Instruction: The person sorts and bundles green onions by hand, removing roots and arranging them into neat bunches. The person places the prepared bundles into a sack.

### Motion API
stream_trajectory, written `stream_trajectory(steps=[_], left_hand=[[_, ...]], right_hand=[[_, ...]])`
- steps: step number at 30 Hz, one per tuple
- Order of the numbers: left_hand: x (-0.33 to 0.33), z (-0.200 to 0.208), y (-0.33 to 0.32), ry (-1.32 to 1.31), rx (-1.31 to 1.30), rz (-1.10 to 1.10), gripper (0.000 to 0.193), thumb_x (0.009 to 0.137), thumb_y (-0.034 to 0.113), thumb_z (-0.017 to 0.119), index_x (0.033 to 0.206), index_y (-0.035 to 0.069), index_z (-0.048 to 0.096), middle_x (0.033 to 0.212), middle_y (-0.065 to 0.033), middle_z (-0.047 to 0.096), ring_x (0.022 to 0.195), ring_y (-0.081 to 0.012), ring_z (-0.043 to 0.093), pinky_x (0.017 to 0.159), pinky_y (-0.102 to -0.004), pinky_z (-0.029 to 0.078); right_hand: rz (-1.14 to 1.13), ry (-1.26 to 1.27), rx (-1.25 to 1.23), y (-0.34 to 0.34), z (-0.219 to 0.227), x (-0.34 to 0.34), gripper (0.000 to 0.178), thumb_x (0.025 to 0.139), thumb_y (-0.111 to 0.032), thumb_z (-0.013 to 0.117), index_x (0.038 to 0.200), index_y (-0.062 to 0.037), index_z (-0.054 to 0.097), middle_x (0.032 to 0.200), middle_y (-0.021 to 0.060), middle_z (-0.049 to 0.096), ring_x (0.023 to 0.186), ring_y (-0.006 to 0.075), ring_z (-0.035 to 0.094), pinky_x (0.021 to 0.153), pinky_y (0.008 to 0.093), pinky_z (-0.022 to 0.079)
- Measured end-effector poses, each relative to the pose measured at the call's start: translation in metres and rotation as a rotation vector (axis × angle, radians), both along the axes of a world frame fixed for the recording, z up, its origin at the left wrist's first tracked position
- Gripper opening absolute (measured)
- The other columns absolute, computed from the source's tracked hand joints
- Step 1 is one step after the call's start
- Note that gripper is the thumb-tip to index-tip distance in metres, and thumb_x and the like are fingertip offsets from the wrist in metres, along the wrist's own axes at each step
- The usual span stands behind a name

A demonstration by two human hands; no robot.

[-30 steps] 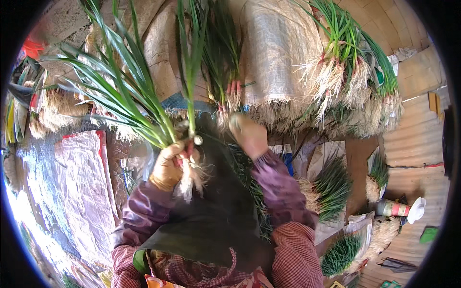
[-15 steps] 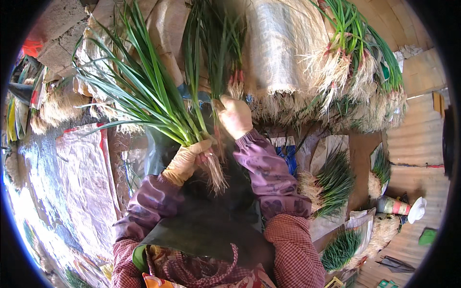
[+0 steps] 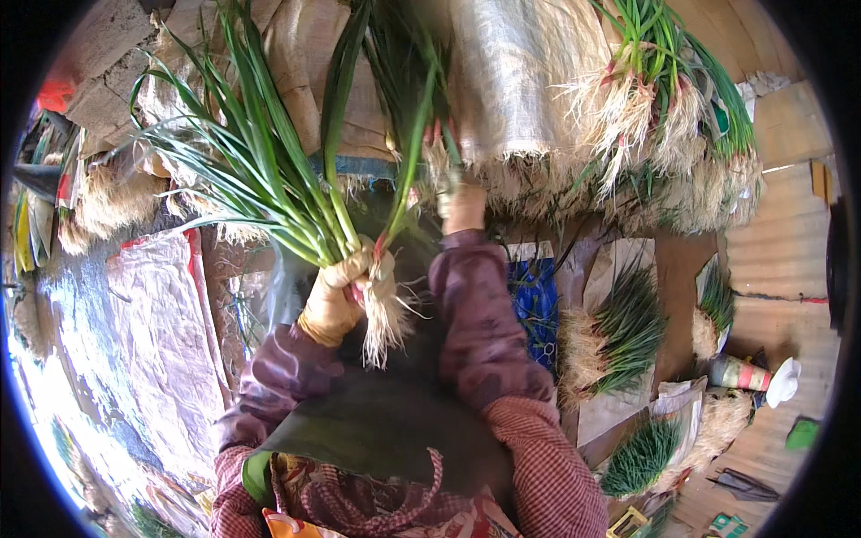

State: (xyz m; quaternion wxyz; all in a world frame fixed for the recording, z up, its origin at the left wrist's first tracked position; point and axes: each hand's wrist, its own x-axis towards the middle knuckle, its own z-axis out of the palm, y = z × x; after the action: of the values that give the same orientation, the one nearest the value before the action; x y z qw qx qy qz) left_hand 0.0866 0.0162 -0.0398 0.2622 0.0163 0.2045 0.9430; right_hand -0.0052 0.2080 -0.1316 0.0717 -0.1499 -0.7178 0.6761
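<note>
My left hand (image 3: 334,299), in a pale yellow glove, is closed around a bunch of spring onions (image 3: 300,197). Their long green leaves fan up and to the left, and the whitish roots hang below the fist. One stalk at the bunch's right side leans apart from the others. Farther forward, my right hand (image 3: 462,206), gloved too, reaches to loose spring onions (image 3: 435,148) with reddish bases at the near edge of the sacking. Its fingers are blurred and partly hidden, so their grip does not show.
Pale woven sacking (image 3: 525,81) covers rooted onions at the front. A bundle of spring onions (image 3: 650,72) lies on top at right. Further bunches (image 3: 619,336) rest on the right, near a striped cup-shaped object (image 3: 740,375). At left lies a whitish sack (image 3: 166,332).
My right hand has moved forward and slightly right, away from the held bunch. A stalk now leans right at the left fist, which still grips the bunch.
</note>
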Motion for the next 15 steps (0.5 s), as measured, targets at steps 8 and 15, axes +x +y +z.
stream_trajectory(steps=[8, 15], left_hand=[[-0.001, -0.015, -0.008, -0.083, 0.133, -0.012, 0.021, 0.079, 0.023, 0.061, 0.087, 0.007, 0.051, 0.068, -0.0028, 0.044, 0.054, -0.0111, 0.041, 0.050, -0.0247, 0.034], [0.001, -0.005, -0.005, -0.145, 0.162, -0.011, 0.023, 0.081, 0.022, 0.059, 0.096, 0.008, 0.049, 0.065, 0.0007, 0.040, 0.052, -0.0083, 0.037, 0.049, -0.0222, 0.032]], right_hand=[[0.582, 0.073, 1.226, 0.015, 0.073, 0.073, 0.021, 0.088, -0.027, 0.050, 0.080, -0.0106, 0.059, 0.068, 0.0111, 0.056, 0.070, 0.0266, 0.058, 0.062, 0.0327, 0.047], [0.624, 0.114, -0.522, -0.040, 0.086, 0.034, 0.029, 0.090, -0.021, 0.051, 0.114, -0.0042, 0.051, 0.098, 0.0087, 0.061, 0.074, 0.0115, 0.056, 0.063, 0.0224, 0.046]])
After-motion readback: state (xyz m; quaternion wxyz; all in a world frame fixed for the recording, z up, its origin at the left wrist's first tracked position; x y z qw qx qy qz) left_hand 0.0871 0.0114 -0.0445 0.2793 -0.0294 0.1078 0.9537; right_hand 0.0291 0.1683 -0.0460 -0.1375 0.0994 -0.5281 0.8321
